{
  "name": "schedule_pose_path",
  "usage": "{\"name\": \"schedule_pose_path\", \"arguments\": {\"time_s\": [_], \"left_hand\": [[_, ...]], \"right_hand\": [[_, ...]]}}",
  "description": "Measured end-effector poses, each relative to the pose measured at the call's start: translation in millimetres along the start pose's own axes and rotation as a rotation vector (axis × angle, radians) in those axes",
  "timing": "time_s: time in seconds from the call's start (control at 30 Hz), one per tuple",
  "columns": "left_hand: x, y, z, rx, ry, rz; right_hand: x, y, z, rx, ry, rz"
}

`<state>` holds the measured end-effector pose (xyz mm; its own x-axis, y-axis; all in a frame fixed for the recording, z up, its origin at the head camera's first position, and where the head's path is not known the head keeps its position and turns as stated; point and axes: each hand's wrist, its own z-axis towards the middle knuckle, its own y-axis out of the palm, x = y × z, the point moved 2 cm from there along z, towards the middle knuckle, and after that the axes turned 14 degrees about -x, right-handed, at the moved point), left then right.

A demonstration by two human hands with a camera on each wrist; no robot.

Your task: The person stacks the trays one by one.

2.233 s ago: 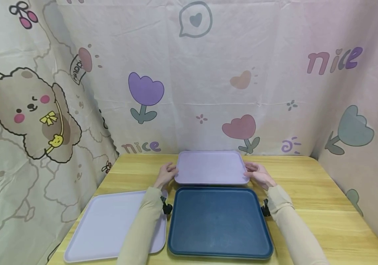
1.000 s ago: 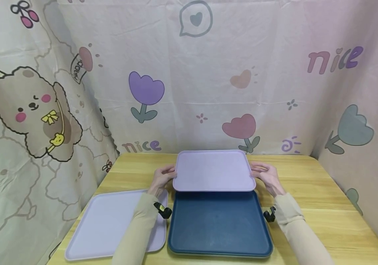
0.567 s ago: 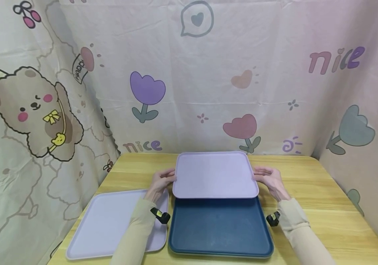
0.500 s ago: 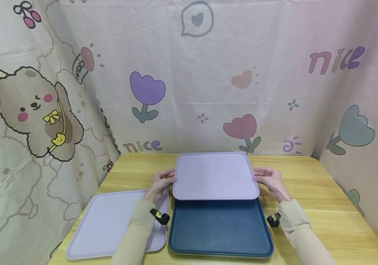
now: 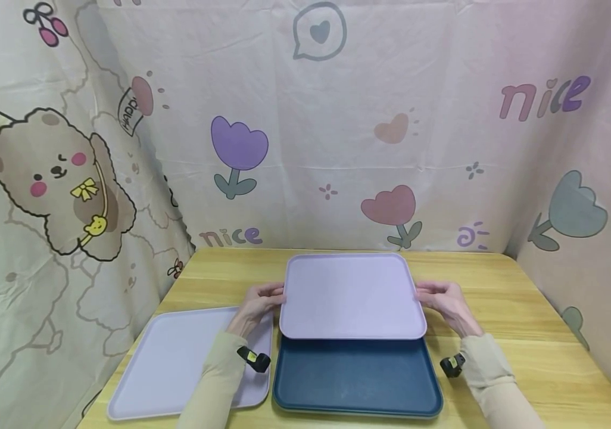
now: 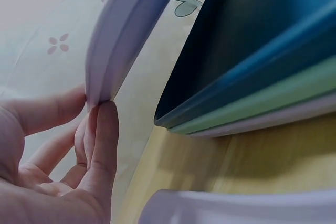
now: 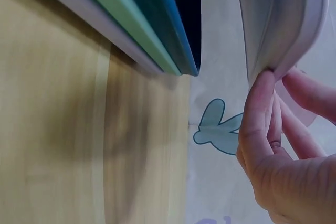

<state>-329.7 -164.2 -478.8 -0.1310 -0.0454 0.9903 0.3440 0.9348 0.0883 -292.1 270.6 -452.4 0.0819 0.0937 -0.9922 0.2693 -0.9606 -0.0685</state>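
Both hands hold a lilac rectangular tray (image 5: 351, 295) in the air by its short sides, tilted slightly. My left hand (image 5: 256, 307) pinches the left rim between thumb and fingers, as the left wrist view also shows. On the opposite rim, my right hand (image 5: 449, 304) pinches the same way. Under the held tray lies a dark blue tray (image 5: 359, 378), its far part hidden in the head view. The wrist views show it topping a stack, with a green tray (image 6: 262, 99) and a pale lilac tray (image 6: 262, 120) beneath. A gap separates the held tray from the stack.
Another lilac tray (image 5: 177, 357) lies on the wooden table (image 5: 530, 333) at the left, partly under the left forearm. A printed cloth (image 5: 316, 131) hangs behind the table and along both sides.
Both hands have brought the lilac tray from the back of the table toward me, over the far part of the blue tray. The stack and left tray stay put.
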Motion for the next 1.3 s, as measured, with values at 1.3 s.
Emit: {"name": "schedule_pose_path", "arguments": {"time_s": [1.3], "left_hand": [[-21.5,-1.5,-33.9,-0.210,-0.069,0.059]], "right_hand": [[38.6,-20.5,-31.8,-0.424,0.047,0.081]]}}
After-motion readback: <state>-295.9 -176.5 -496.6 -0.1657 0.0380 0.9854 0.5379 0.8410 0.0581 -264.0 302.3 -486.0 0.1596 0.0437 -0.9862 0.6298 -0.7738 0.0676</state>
